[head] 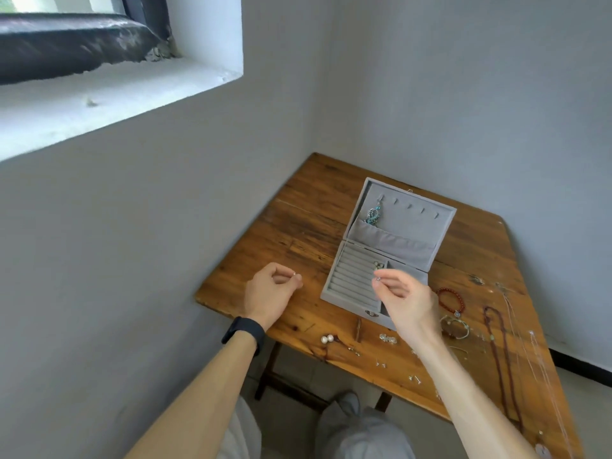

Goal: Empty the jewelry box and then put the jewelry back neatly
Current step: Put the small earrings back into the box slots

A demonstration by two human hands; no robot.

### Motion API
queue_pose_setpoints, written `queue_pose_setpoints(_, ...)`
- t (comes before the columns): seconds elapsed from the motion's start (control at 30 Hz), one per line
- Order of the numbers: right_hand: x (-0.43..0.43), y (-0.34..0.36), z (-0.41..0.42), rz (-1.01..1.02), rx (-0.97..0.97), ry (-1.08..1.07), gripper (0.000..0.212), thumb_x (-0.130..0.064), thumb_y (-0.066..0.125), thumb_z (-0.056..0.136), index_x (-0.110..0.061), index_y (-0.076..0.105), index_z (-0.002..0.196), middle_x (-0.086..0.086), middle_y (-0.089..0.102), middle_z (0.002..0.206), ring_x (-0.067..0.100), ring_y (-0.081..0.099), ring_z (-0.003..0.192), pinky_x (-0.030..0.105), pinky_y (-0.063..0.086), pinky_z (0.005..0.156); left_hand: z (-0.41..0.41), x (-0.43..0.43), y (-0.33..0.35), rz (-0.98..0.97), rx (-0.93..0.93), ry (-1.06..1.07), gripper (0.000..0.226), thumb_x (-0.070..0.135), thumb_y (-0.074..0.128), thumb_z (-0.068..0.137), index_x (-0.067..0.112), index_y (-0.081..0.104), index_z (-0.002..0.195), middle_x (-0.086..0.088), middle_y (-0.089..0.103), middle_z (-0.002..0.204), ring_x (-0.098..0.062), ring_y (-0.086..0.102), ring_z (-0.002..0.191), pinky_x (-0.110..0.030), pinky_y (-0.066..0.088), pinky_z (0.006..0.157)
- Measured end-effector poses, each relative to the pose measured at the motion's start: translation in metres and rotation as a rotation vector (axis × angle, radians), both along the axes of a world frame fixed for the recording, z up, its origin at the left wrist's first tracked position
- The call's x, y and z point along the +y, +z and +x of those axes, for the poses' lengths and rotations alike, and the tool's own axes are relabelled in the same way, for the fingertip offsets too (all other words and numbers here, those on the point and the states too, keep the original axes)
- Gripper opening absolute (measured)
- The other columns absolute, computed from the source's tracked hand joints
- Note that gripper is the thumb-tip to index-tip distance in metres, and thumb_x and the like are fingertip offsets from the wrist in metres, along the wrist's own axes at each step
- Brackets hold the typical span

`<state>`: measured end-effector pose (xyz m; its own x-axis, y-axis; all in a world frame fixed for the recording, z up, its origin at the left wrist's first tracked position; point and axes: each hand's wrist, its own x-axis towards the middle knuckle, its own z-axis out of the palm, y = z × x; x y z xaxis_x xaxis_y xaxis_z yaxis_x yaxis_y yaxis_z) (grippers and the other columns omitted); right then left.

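Note:
The grey velvet jewelry box (334,286) lies open on the wooden table (298,233), lid tilted back. A turquoise pendant (373,215) hangs from a lid hook. A small silver piece (378,265) sits among the ring rolls. My left hand (270,293) is left of the box and pinches a small silver ring (294,275). My right hand (405,299) hovers over the box's front right part and pinches a tiny silver earring (377,278). Loose jewelry lies on the table: pearl earrings (325,339), a red bead bracelet (452,301), a dark long necklace (503,352).
Small studs (415,379) and crystal pieces (387,338) are scattered near the table's front edge. Thin silver chains (536,359) run along the right side. Walls close the table in at the back and left. My knees show below the front edge.

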<state>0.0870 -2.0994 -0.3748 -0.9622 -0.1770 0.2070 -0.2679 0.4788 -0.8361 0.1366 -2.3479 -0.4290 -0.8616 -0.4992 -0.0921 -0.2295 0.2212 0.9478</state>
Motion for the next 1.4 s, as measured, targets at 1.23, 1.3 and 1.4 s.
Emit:
queue_pose_setpoints(1.23,-0.058,-0.003,-0.103,0.661,0.002,0.035,0.018,-0.024,0.063,0.096,-0.021,0.076,0.108,0.006,0.076,0.107,0.027,0.068,0.103,0.035,0.053,0.09,-0.003,-0.003,-0.002,-0.073,-0.008,-0.06,0.005,0.04,0.062,0.095,0.042,0.066,0.097,0.034,0.07,0.084,0.002,0.069,0.081,-0.037,0.058,0.086)
queue_pose_setpoints(1.3,-0.059,-0.004,-0.104,0.688,0.01,0.043,0.019,-0.023,0.062,0.096,-0.02,0.076,0.109,0.007,0.075,0.108,0.028,0.068,0.104,0.035,0.053,0.09,-0.003,-0.003,-0.003,-0.077,-0.004,-0.06,0.005,0.04,0.062,0.095,0.041,0.066,0.097,0.033,0.071,0.084,0.003,0.069,0.081,-0.036,0.058,0.085)
queue_pose_setpoints(1.4,-0.06,-0.005,-0.105,0.721,0.02,0.052,0.02,-0.024,0.061,0.097,-0.02,0.076,0.11,0.008,0.075,0.11,0.03,0.067,0.106,0.037,0.054,0.09,-0.003,-0.002,-0.003,-0.091,-0.006,-0.065,0.005,0.041,0.061,0.095,0.042,0.066,0.097,0.035,0.07,0.084,0.005,0.068,0.079,-0.035,0.058,0.084)
